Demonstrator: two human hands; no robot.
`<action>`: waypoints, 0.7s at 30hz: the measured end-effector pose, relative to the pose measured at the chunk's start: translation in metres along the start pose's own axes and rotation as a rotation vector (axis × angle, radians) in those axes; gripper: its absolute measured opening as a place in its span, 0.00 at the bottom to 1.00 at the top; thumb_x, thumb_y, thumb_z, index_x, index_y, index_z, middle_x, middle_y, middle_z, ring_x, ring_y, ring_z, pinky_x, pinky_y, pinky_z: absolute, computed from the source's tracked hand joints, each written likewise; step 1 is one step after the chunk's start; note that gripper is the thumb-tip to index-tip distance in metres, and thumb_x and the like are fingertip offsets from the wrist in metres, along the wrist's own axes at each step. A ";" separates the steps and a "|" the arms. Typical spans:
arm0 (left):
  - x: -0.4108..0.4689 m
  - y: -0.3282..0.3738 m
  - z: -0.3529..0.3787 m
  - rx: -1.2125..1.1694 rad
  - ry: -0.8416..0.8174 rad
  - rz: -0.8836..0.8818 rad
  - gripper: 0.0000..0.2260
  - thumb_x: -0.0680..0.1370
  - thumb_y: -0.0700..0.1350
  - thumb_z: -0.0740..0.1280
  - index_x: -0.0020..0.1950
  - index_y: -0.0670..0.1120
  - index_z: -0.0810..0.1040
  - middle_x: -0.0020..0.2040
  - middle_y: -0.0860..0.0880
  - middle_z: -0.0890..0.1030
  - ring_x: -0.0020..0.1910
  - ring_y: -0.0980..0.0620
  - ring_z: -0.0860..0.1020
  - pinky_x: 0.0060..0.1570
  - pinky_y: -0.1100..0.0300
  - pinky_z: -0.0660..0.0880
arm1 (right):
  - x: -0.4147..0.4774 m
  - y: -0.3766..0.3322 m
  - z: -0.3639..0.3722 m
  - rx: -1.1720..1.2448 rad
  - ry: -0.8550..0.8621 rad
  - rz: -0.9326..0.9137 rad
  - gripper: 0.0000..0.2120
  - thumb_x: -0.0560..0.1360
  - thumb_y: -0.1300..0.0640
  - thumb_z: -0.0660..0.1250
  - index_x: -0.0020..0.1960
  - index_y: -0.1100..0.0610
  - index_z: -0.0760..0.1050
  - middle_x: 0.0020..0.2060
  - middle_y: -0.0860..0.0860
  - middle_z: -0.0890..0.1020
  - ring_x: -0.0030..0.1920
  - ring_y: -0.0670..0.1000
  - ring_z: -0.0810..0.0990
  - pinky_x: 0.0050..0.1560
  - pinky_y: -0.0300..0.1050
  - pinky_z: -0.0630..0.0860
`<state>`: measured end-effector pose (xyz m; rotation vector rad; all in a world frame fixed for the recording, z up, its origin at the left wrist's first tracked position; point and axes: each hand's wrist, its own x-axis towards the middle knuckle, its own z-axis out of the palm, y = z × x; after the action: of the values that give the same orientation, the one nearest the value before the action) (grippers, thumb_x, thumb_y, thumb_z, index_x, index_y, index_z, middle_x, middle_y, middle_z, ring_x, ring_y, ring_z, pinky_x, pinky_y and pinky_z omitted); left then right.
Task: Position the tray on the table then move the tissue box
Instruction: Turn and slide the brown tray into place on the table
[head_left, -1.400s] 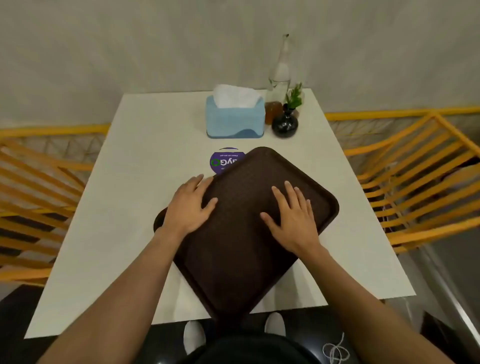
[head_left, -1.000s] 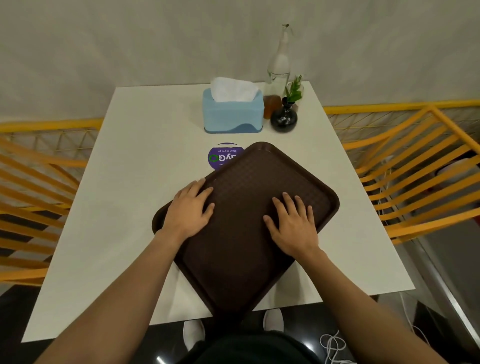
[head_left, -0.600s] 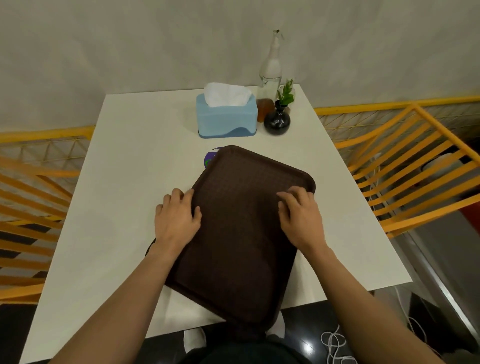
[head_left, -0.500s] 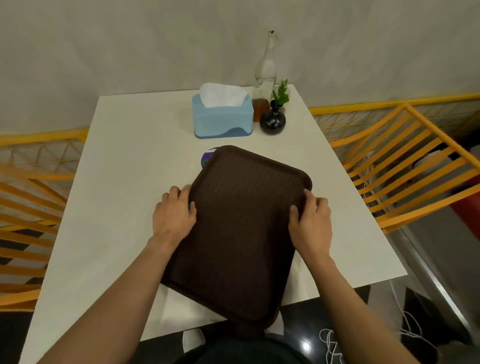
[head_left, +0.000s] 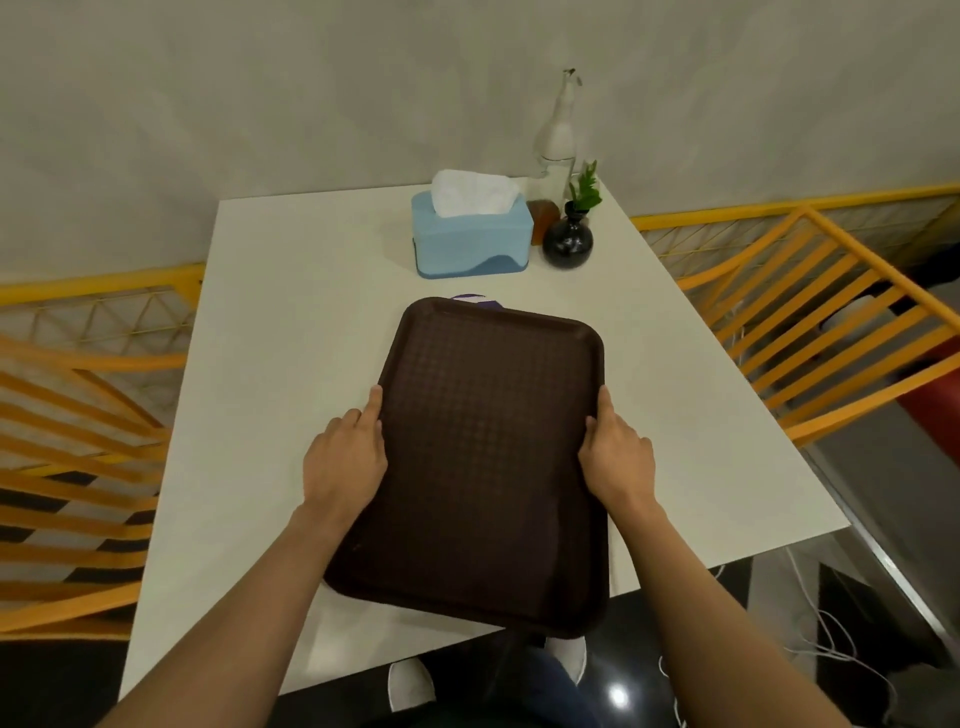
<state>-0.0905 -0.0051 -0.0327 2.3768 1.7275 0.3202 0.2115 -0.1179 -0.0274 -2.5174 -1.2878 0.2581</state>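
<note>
The tray (head_left: 483, 457) is dark brown with a fine grid texture. The bench (head_left: 291, 322) is plain off-white. Behind the tray, the tissue box (head_left: 470, 241) is light blue with a darker blue wave along its base and white tissue; right of it stands a glossy black vase (head_left: 568, 242) with green leaves. The chairs (head_left: 810, 317) are orange.

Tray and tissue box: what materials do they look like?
Tray: probably moulded plastic, dark brown, matte, with a raised grid texture across its face and a rounded rim. Tissue box: looks like smooth plastic, light blue with a darker blue wave along the base, soft sheen, rounded corners; white paper tissue sticks out of the top.
</note>
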 end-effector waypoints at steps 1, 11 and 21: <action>-0.004 -0.004 -0.001 0.003 0.013 -0.010 0.22 0.84 0.45 0.59 0.79 0.46 0.67 0.41 0.45 0.80 0.36 0.50 0.72 0.34 0.55 0.68 | 0.003 -0.005 0.002 -0.012 -0.011 -0.016 0.25 0.86 0.55 0.51 0.82 0.56 0.53 0.54 0.57 0.83 0.51 0.60 0.82 0.58 0.59 0.73; -0.029 -0.043 -0.015 0.075 0.055 -0.210 0.23 0.83 0.44 0.60 0.79 0.41 0.66 0.46 0.41 0.83 0.43 0.41 0.77 0.40 0.46 0.74 | 0.041 -0.065 0.027 -0.077 -0.086 -0.242 0.25 0.86 0.53 0.49 0.82 0.56 0.52 0.53 0.56 0.82 0.49 0.59 0.82 0.55 0.57 0.74; -0.022 -0.071 -0.023 0.125 0.079 -0.422 0.24 0.83 0.46 0.59 0.79 0.43 0.65 0.56 0.37 0.80 0.52 0.37 0.77 0.48 0.42 0.74 | 0.091 -0.127 0.053 -0.122 -0.203 -0.376 0.27 0.86 0.47 0.51 0.83 0.53 0.52 0.65 0.57 0.79 0.61 0.59 0.80 0.63 0.59 0.74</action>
<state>-0.1683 -0.0037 -0.0318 2.0226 2.2832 0.2482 0.1528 0.0359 -0.0354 -2.3278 -1.8743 0.3635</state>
